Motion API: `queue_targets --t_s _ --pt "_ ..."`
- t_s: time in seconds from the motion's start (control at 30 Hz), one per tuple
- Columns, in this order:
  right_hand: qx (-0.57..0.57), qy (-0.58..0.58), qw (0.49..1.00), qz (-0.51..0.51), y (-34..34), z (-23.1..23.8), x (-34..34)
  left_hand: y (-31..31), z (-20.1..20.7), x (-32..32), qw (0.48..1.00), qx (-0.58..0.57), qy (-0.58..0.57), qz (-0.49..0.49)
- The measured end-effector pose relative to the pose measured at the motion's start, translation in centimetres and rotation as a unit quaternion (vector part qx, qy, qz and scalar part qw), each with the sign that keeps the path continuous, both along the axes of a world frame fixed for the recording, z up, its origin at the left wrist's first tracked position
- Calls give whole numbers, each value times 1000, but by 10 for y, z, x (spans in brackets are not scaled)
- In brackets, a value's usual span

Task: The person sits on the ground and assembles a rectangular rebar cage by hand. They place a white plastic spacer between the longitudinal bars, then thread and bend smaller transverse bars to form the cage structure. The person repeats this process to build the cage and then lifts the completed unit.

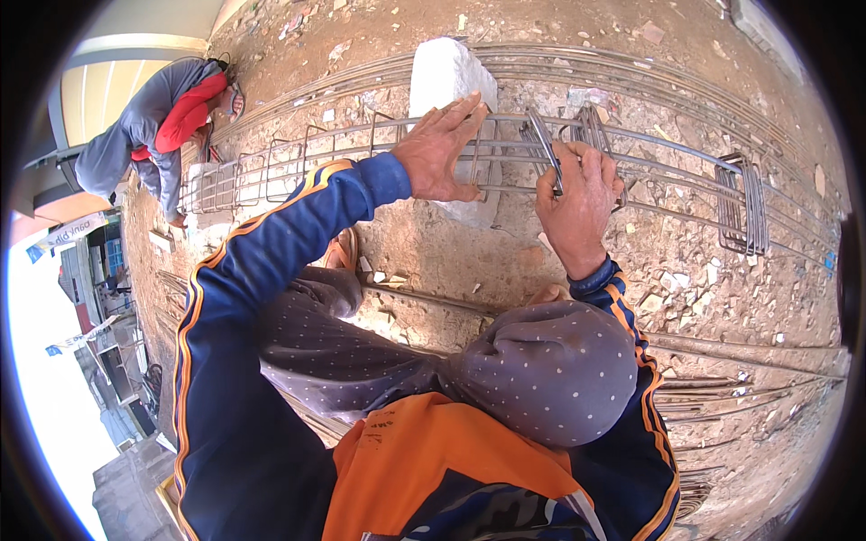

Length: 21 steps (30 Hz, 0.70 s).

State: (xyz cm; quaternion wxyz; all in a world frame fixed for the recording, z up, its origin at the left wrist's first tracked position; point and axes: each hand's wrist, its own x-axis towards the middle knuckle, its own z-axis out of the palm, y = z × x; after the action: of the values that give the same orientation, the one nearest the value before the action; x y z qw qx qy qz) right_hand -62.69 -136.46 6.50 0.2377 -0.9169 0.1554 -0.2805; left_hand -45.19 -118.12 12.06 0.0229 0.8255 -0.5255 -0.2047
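- The steel-bar cage (pixel 667 143) is lying across the white block (pixel 449 77); off-centre pressure could be tipping or sliding it.
- The left hand (pixel 440 149) is resting spread over the bars above the block; a shifting bar could be trapping its fingers.
- The right hand (pixel 580 194) is curling around a dark metal tool (pixel 543 137); bunched stirrups (pixel 594 128) alongside could be snagging it.

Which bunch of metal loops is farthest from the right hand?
The far-right bunch; the other bunched loops sit close beside the right hand.
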Motion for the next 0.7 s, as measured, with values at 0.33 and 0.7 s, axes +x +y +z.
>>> queue_targets --t_s 0.33,0.7 --pt "-13 -3 999 -47 -20 2 -12 -5 -4 -91 951 -136 -119 252" --pt "-32 -11 995 -97 -47 0 -32 2 -17 -105 863 -241 9 443"
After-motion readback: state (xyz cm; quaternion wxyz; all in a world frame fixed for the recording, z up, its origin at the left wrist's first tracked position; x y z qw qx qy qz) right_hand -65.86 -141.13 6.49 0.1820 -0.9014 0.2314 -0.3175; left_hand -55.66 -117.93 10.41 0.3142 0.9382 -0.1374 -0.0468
